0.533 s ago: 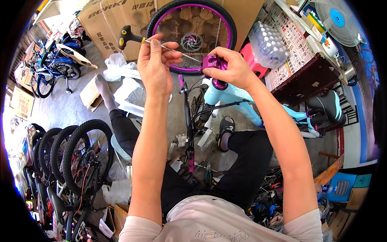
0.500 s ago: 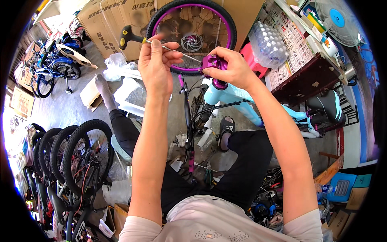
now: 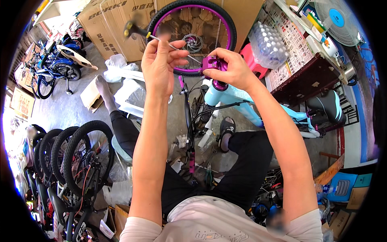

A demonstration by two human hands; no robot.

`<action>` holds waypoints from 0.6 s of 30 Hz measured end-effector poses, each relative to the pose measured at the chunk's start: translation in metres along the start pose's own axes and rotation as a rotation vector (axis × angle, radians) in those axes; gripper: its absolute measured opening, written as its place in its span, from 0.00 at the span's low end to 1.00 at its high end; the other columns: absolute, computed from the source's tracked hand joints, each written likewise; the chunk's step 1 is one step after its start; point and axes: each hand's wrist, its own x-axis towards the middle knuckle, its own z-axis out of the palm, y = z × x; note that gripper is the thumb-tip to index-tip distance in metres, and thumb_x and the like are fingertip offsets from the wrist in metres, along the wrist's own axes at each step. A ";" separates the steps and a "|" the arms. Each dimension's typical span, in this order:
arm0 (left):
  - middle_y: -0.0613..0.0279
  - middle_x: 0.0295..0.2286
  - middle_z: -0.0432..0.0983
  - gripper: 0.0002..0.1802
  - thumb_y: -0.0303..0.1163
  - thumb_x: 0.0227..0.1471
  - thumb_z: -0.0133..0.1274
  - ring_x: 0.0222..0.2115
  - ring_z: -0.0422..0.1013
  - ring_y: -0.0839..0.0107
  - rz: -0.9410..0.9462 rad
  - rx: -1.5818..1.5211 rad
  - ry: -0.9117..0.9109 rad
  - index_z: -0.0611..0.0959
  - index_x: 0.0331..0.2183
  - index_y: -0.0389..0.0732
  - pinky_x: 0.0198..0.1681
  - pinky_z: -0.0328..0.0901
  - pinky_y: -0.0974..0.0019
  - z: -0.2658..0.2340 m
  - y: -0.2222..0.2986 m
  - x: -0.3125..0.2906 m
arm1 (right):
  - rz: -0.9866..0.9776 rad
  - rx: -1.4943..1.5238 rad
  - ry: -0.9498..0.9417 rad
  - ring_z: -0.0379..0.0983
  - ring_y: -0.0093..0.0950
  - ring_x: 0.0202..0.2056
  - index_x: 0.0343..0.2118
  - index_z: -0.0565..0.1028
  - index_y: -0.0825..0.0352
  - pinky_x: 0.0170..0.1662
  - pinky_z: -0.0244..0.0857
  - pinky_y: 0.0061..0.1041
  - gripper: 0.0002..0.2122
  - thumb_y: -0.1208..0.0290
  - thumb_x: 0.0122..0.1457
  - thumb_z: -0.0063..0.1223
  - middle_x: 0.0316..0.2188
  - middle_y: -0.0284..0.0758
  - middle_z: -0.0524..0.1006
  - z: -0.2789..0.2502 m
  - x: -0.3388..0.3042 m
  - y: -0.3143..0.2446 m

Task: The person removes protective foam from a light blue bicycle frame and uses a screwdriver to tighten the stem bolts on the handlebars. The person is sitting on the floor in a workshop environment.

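My left hand (image 3: 160, 66) pinches the thin shaft of a T-handle hex key (image 3: 137, 30) between thumb and fingers, the other fingers loosely spread. The key's black-and-yellow handle sticks out up and left, blurred, and its tip meets the left side of a purple bicycle stem (image 3: 210, 63). Closed around that stem is my right hand (image 3: 234, 69), thumb in front and fingers over the top. The stem sits on the head tube of a light blue bicycle frame (image 3: 238, 99). A black handlebar (image 3: 186, 109) with purple ends hangs lengthwise below, cables running beside it.
A purple-rimmed wheel (image 3: 232, 24) leans on a large cardboard box (image 3: 109, 28) ahead. Several bicycles with black tyres (image 3: 76, 149) stand at left. A red stool (image 3: 254, 60) and bottle pack (image 3: 268, 44) are at right. Pliers (image 3: 208, 175) lie between my legs.
The hex key's handle has turned and shifted slightly, and my left fingers have moved a little right and spread along the shaft. My right hand and the stem stay in place.
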 end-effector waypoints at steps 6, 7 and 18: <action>0.47 0.37 0.81 0.11 0.33 0.64 0.52 0.26 0.79 0.70 0.033 -0.067 0.003 0.78 0.43 0.35 0.29 0.76 0.68 -0.011 -0.005 0.004 | -0.003 0.015 -0.003 0.74 0.28 0.31 0.36 0.78 0.70 0.37 0.68 0.28 0.21 0.58 0.46 0.69 0.29 0.36 0.77 0.001 0.001 0.000; 0.46 0.37 0.81 0.12 0.34 0.65 0.51 0.26 0.79 0.70 0.037 -0.032 0.009 0.78 0.43 0.35 0.30 0.76 0.68 -0.013 -0.006 0.006 | -0.006 0.002 -0.005 0.74 0.27 0.31 0.36 0.78 0.70 0.37 0.68 0.28 0.21 0.58 0.46 0.69 0.29 0.36 0.77 0.001 0.001 0.000; 0.47 0.34 0.82 0.12 0.33 0.62 0.56 0.27 0.80 0.68 0.040 -0.098 -0.055 0.78 0.43 0.36 0.27 0.76 0.67 -0.008 0.002 0.007 | -0.023 0.021 0.011 0.75 0.27 0.31 0.36 0.77 0.71 0.38 0.68 0.27 0.22 0.58 0.46 0.70 0.29 0.36 0.77 0.002 0.002 0.004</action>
